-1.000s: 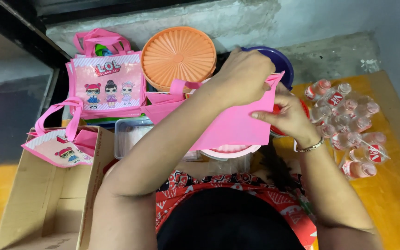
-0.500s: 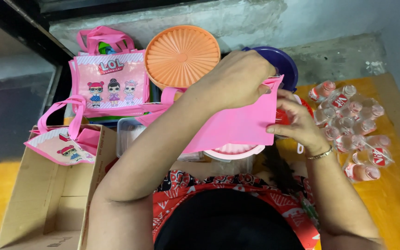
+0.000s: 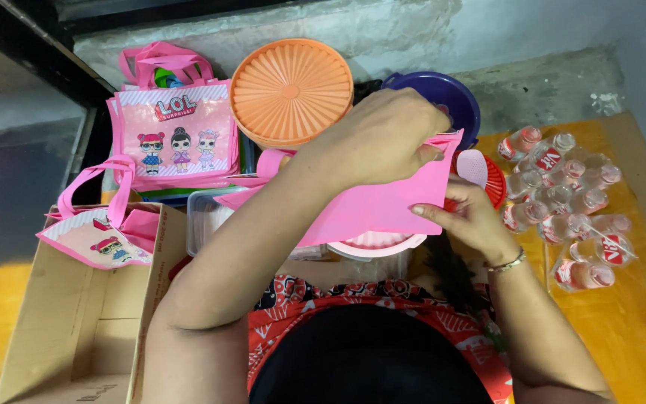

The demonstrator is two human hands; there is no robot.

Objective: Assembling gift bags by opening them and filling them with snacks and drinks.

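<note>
Pink fabric fills the middle of the view: a plain pink tote bag that I hold up between both hands, above a round pink-lidded tub and my lap. My left hand is closed over the bag's upper rim, fingers curled tight on the top right corner; my right hand pinches the lower right edge from beneath, thumb against the cloth.

Risk, as I judge it: the bag hangs by two small grips at one end, so its loose left handle could sag and catch on the clear plastic box or on the orange ribbed lid behind it. A slip of my right hand's pinch would likely drop the cloth onto the red strainer and could knock over the small bottles.

Packages and labels: a finished pink bag stands at the far left by the grey wall, its face bearing three cartoon doll figures under a lettered panel with a striped top band. A second printed bag lies tilted across the far rim of the open cardboard box. The bottles, clear with red-and-white labels, lie clustered on the yellow floor at the right edge. A purple bowl sits behind my left hand.
</note>
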